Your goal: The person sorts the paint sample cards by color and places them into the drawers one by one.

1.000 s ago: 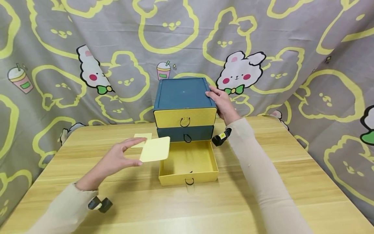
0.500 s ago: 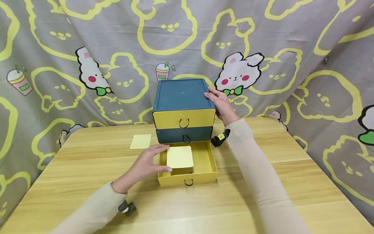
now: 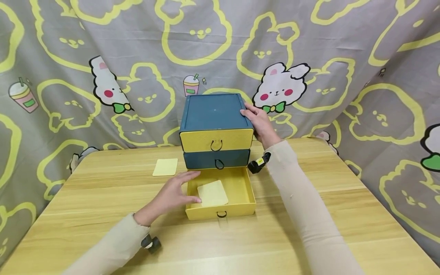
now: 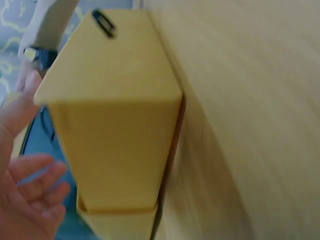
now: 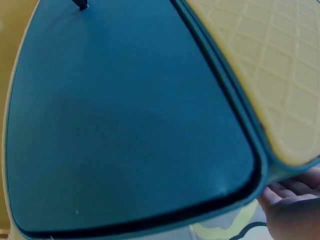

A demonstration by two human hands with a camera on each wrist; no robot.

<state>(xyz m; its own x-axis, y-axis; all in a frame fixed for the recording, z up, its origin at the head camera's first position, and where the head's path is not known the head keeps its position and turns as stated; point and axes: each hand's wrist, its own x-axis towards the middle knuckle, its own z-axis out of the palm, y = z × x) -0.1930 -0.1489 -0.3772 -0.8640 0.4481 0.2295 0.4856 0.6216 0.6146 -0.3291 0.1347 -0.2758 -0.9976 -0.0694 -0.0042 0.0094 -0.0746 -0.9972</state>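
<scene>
A pale yellow square card (image 3: 214,193) lies askew inside the pulled-out yellow bottom drawer (image 3: 240,209). My left hand (image 3: 168,198) is at the drawer's left side, thumb and fingers spread apart. Its thumb tip is by the card's left edge; I cannot tell whether they touch. In the left wrist view the fingers (image 4: 40,187) stand beside the drawer's yellow wall with nothing held. My right hand (image 3: 260,121) rests on the upper right side of the blue drawer cabinet (image 3: 216,110), thumb on the top edge. The right wrist view shows its fingers (image 5: 295,192) partly hidden behind the cabinet.
Another pale yellow square card (image 3: 165,167) lies on the wooden table (image 3: 103,183) left of the cabinet. Above the pulled-out drawer are a blue drawer front (image 3: 203,159) and a yellow one (image 3: 196,140), both with black loops. A patterned curtain (image 3: 144,30) hangs behind.
My left hand has moved right, carrying the card over the bottom drawer, and has let it go. The card has dropped into the drawer. The right hand stays on the cabinet.
</scene>
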